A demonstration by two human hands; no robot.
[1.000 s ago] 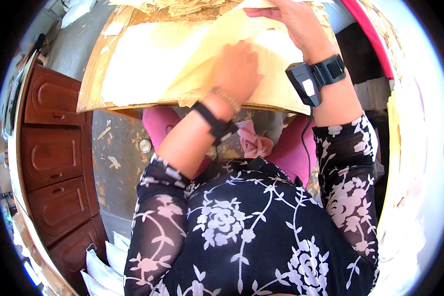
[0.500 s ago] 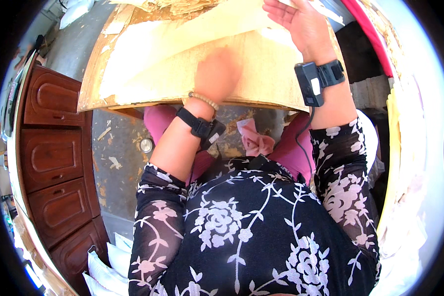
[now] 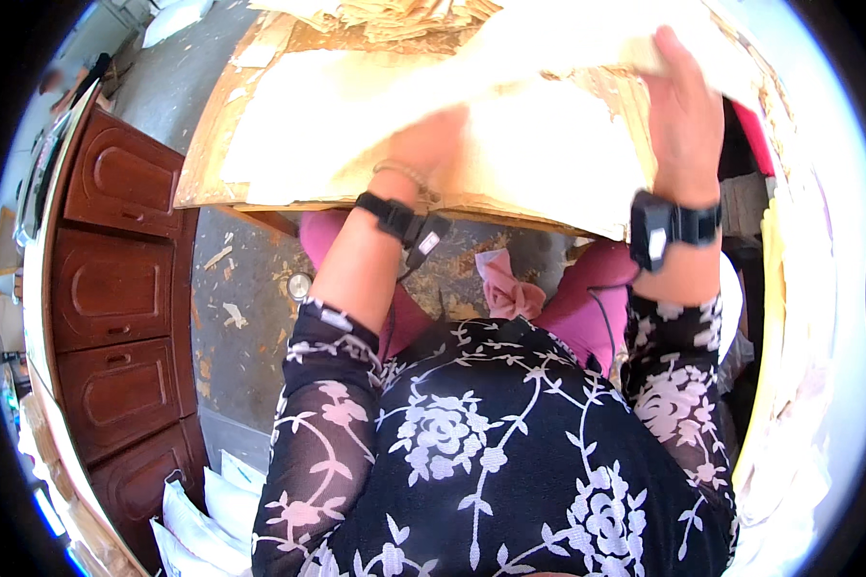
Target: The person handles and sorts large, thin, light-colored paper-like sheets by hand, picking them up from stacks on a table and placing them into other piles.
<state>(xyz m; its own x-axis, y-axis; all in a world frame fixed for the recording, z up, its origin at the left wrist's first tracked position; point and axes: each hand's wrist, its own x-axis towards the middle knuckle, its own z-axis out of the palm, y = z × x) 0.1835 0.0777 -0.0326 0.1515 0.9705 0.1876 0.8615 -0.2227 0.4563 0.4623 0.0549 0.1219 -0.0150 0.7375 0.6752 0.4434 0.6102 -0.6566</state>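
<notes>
Grey, scrap-strewn floor (image 3: 223, 380) spreads between a red-brown cabinet (image 3: 115, 288) and a wooden table (image 3: 198, 179). On the tabletop lies a thin pale sheet (image 3: 293, 125); a second sheet (image 3: 560, 46), bleached by glare, slants above it. The right hand (image 3: 685, 130) is at the second sheet's edge, the left hand (image 3: 431, 144) blurred over the lower one; I cannot tell whether either grasps anything. Below shows a pink cloth (image 3: 510, 290).

A workshop, shown by stacked sheets (image 3: 409, 14) and scraps (image 3: 233, 314) on the floor (image 3: 226, 370).

Sheets (image 3: 548, 154) look smooth and papery, the tabletop (image 3: 204, 168) rough wood, the cabinet (image 3: 114, 284) glossy wood.
</notes>
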